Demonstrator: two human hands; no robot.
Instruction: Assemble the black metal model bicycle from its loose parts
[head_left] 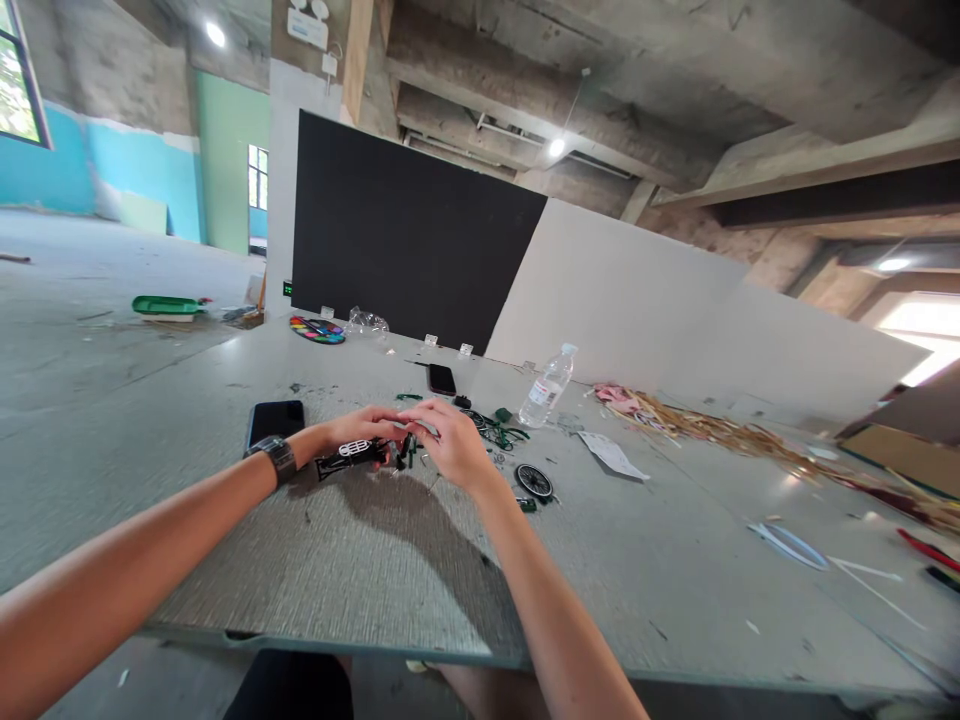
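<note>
My left hand (365, 424), with a dark watch (281, 460) on the wrist, is closed around a black toy-model part (355, 450) with a white grille-like piece. My right hand (452, 440) meets it at the fingertips, its fingers bent and pressed together; whatever they pinch is hidden. Small dark green and black model pieces (409, 452) lie just under the fingers. Right of my right hand sits a small spoked model wheel (534, 481) with a black tyre. Beyond the hand, green parts and another small wheel (474, 419) lie close together.
A dark phone (274, 420) lies left; a second phone (442, 379) is farther back. The clear plastic bottle (547, 388) stands near a paper sheet (612, 455). A paint palette (317, 330) and crumpled clear plastic (367, 322) lie by the black panel (412, 230). Straw-coloured strips (697, 425) stretch rightward.
</note>
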